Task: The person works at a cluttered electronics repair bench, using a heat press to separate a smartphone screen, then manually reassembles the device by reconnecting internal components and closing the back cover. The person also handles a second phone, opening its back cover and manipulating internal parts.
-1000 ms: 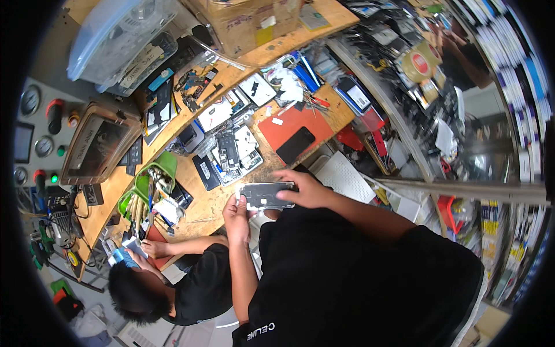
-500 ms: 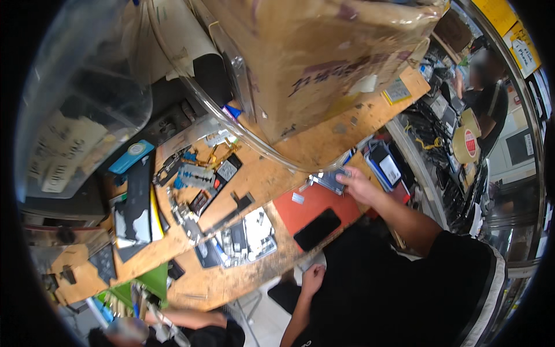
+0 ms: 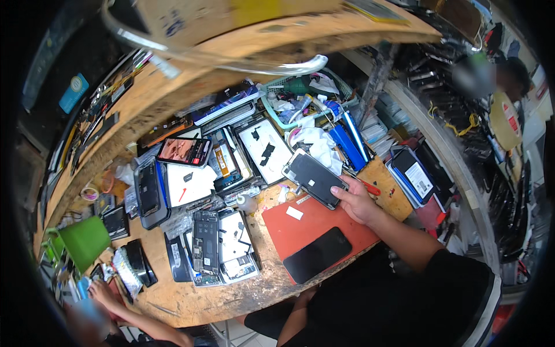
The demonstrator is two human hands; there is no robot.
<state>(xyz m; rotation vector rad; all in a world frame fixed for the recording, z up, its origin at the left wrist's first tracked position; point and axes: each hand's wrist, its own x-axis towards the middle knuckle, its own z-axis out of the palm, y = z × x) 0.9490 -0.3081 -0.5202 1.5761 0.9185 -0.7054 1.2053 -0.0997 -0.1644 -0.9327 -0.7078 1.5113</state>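
The right hand (image 3: pixel 355 199) grips a dark grey, rectangular phone body with a pale rim (image 3: pixel 315 182) by its near right end, thumb flat on the upper face and fingers mostly hidden at the edge and beneath. It is held over the far edge of a red rectangular mat (image 3: pixel 280 234) on the worn wooden surface (image 3: pixel 202 303); whether it touches anything below is unclear. A glossy black phone (image 3: pixel 318 254) lies on the mat, near a small white rectangular card (image 3: pixel 294 213). The left hand (image 3: pixel 306 296) is low by the lap, in shadow; I cannot tell its pose.

The phone body looks light and stiff, probably slick and easily cracked or scratched, so opposite long edges should offer the safest hold, with little pressure on its face.
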